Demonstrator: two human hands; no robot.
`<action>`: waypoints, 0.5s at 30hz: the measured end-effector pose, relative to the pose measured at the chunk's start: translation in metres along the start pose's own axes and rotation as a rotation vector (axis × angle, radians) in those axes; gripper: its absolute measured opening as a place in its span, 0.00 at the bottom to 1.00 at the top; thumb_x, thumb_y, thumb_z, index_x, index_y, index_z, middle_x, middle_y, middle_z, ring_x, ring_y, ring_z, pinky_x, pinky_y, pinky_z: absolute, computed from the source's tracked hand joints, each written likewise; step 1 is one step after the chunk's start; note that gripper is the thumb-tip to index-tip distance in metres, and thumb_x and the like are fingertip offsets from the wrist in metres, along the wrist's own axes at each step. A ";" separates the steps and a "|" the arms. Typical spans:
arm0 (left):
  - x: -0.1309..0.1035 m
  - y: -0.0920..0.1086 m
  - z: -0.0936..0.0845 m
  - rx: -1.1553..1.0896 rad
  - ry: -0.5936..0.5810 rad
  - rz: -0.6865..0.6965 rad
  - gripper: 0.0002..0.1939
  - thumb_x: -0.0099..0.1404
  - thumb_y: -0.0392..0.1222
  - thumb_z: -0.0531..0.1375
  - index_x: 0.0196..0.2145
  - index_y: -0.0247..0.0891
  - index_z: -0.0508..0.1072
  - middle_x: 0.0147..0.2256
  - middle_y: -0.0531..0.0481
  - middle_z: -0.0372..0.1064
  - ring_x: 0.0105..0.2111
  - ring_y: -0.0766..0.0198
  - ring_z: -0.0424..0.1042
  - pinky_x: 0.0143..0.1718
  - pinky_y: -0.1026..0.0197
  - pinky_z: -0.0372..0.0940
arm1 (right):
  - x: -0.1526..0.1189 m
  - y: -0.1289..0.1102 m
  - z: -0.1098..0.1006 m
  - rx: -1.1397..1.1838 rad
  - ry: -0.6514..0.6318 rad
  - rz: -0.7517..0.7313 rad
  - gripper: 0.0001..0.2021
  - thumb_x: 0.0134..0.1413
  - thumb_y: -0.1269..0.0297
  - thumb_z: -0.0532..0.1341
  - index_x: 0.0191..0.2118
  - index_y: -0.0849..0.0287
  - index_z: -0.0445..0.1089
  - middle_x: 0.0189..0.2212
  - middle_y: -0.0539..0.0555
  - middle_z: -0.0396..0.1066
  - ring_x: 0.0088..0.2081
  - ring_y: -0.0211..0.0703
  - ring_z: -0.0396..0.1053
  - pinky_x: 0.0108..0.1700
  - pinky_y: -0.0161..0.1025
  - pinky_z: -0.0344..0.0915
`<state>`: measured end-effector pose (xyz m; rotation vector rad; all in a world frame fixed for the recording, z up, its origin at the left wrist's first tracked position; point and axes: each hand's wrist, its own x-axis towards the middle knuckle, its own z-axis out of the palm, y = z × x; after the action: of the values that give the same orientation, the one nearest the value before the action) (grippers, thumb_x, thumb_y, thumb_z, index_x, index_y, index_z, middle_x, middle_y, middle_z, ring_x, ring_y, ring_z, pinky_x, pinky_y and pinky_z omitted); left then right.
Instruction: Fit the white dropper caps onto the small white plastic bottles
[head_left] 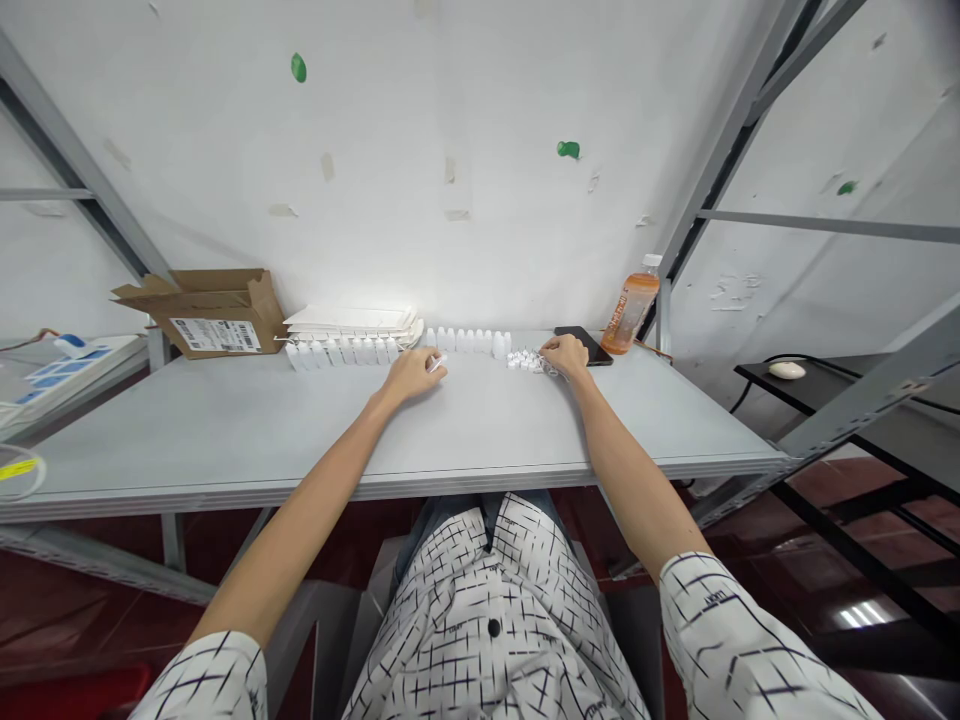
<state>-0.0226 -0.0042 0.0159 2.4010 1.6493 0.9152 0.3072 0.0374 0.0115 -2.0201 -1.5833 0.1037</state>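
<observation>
My left hand [414, 375] is closed in a pinch on a small white piece [436, 364] whose exact kind I cannot make out. Close by on its left runs a row of small white dropper bottles [341, 353]. A second row of white bottles [469, 341] stands along the wall between my hands. Fingers bent together, my right hand [568, 354] is at the right end of a pile of small white caps [525, 360]; whatever is between its fingertips is hidden.
Behind the left row lies a stack of white sheets or trays [356, 320], beside an opened cardboard box [217, 315]. A dark phone or tablet [592, 345] lies behind my right hand, near an orange drink bottle [631, 308]. Metal shelf posts [720, 170] flank the grey table [480, 430].
</observation>
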 end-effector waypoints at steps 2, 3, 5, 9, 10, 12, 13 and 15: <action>0.000 0.000 0.000 0.000 -0.011 -0.004 0.16 0.57 0.45 0.57 0.40 0.37 0.78 0.29 0.49 0.73 0.30 0.58 0.69 0.32 0.59 0.61 | -0.001 0.000 -0.001 0.068 0.021 0.026 0.10 0.50 0.67 0.64 0.37 0.55 0.82 0.39 0.57 0.81 0.46 0.51 0.75 0.50 0.41 0.64; 0.000 0.000 -0.001 0.001 -0.017 -0.007 0.17 0.57 0.45 0.57 0.40 0.37 0.78 0.29 0.48 0.73 0.30 0.58 0.69 0.33 0.58 0.61 | -0.002 0.000 -0.002 0.113 0.036 0.041 0.10 0.50 0.66 0.64 0.37 0.55 0.82 0.39 0.57 0.81 0.46 0.51 0.75 0.49 0.41 0.65; 0.000 0.001 -0.001 0.000 -0.027 -0.014 0.17 0.57 0.45 0.57 0.41 0.36 0.78 0.29 0.48 0.73 0.30 0.57 0.69 0.33 0.58 0.61 | -0.002 0.001 -0.002 0.216 0.070 0.056 0.11 0.50 0.65 0.64 0.38 0.57 0.82 0.38 0.57 0.81 0.44 0.50 0.75 0.47 0.40 0.66; 0.000 0.002 -0.003 -0.002 -0.035 -0.020 0.17 0.57 0.44 0.58 0.42 0.35 0.78 0.29 0.48 0.73 0.30 0.57 0.69 0.34 0.58 0.61 | 0.002 0.003 -0.003 0.403 0.159 0.051 0.11 0.49 0.63 0.63 0.36 0.61 0.80 0.33 0.57 0.80 0.39 0.48 0.75 0.44 0.38 0.66; 0.000 0.003 -0.003 0.002 -0.036 -0.021 0.17 0.58 0.44 0.58 0.42 0.35 0.78 0.29 0.48 0.73 0.30 0.57 0.69 0.34 0.58 0.61 | 0.003 0.004 -0.003 0.442 0.187 0.054 0.11 0.49 0.63 0.63 0.35 0.62 0.80 0.31 0.56 0.79 0.37 0.47 0.74 0.44 0.38 0.66; 0.000 0.004 -0.004 0.011 -0.044 -0.026 0.18 0.58 0.44 0.57 0.42 0.35 0.79 0.29 0.47 0.73 0.31 0.57 0.70 0.34 0.58 0.61 | 0.006 0.003 -0.004 0.517 0.244 0.063 0.10 0.47 0.63 0.63 0.32 0.62 0.79 0.28 0.54 0.77 0.34 0.46 0.73 0.43 0.38 0.66; -0.001 0.004 -0.004 0.017 -0.051 -0.029 0.18 0.58 0.44 0.57 0.43 0.35 0.79 0.30 0.47 0.74 0.31 0.57 0.70 0.34 0.58 0.61 | 0.008 0.003 -0.004 0.561 0.267 0.062 0.09 0.46 0.63 0.63 0.31 0.62 0.78 0.26 0.53 0.75 0.33 0.45 0.72 0.42 0.38 0.66; -0.001 0.005 -0.006 0.027 -0.068 -0.034 0.19 0.59 0.44 0.57 0.45 0.34 0.79 0.31 0.46 0.75 0.32 0.57 0.71 0.35 0.58 0.62 | 0.011 0.003 -0.005 0.670 0.297 0.050 0.07 0.45 0.63 0.62 0.28 0.61 0.75 0.23 0.50 0.72 0.31 0.43 0.70 0.40 0.37 0.66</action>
<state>-0.0213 -0.0084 0.0221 2.3858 1.6829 0.8018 0.3146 0.0450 0.0172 -1.4666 -1.1137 0.2957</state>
